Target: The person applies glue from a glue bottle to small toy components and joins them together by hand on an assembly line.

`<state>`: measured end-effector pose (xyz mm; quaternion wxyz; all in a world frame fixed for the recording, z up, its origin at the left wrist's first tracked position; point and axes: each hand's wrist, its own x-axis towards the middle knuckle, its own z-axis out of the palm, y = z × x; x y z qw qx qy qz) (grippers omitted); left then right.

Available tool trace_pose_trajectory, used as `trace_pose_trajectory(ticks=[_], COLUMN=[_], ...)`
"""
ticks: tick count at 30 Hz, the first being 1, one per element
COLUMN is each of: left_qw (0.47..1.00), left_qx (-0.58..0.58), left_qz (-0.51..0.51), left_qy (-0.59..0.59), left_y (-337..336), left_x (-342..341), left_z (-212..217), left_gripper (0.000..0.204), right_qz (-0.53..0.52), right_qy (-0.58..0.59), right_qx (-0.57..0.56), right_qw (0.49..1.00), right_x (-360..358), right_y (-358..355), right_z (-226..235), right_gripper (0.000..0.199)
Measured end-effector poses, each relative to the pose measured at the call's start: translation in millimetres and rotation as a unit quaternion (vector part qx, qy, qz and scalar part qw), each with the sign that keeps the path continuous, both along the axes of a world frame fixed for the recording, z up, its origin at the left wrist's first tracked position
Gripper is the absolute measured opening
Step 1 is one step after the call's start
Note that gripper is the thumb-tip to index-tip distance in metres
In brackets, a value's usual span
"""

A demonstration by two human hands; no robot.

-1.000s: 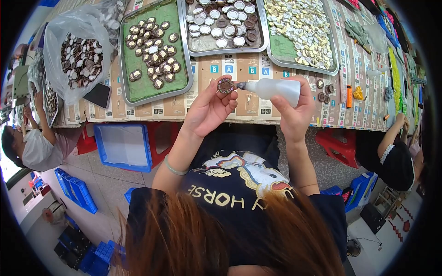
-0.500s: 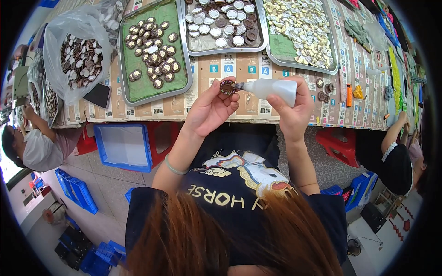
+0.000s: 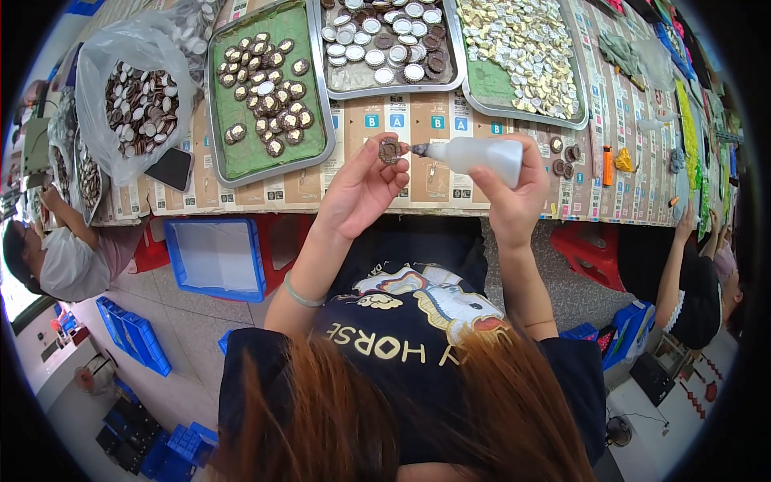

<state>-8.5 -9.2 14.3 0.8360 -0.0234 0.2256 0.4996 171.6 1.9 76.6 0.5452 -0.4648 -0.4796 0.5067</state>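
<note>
My left hand [image 3: 361,189] pinches a small round brown cap-like piece [image 3: 389,150] between thumb and fingers, above the table's near edge. From the right, my right hand [image 3: 518,177] grips a whitish squeeze bottle [image 3: 484,157], held nearly level. Its dark nozzle points left and its thin tip ends at the right edge of the brown piece; whether they touch I cannot tell. Beyond my left hand lies a green-lined metal tray [image 3: 229,165] with several brown round pieces, most bearing a small gold shape.
A middle tray [image 3: 393,91] holds silver and brown caps; a right tray [image 3: 526,119] holds small gold and silver shapes. At left are a plastic bag [image 3: 96,88] of caps and a black phone [image 3: 170,169]. Loose brown caps [image 3: 569,165] and an orange lighter [image 3: 608,165] lie right.
The brown piece has shifted slightly left and tilted in my left fingers. The bottle's nozzle, formerly over the piece, now reaches only its right edge.
</note>
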Motion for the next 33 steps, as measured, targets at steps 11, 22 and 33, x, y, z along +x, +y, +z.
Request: trace_pose_trajectory(ticks=[11, 22, 33], left_qw=[0.957, 0.958, 0.988], left_qx=[0.163, 0.226, 0.099], left_qz=[0.056, 0.09, 0.023], left_qy=[0.235, -0.154, -0.113], left_y=[9, 9, 3], left_x=[7, 8, 24], left_z=[21, -4, 1], left_gripper=[0.029, 0.036, 0.03], right_qz=[-0.001, -0.093, -0.12], right_qy=[-0.159, -0.294, -0.648], right_qx=[-0.022, -0.034, 0.169], right_qw=[0.987, 0.951, 0.733], right_x=[16, 81, 115], right_y=[31, 72, 118], right_z=[-70, -57, -91], right_gripper=[0.034, 0.023, 0.013])
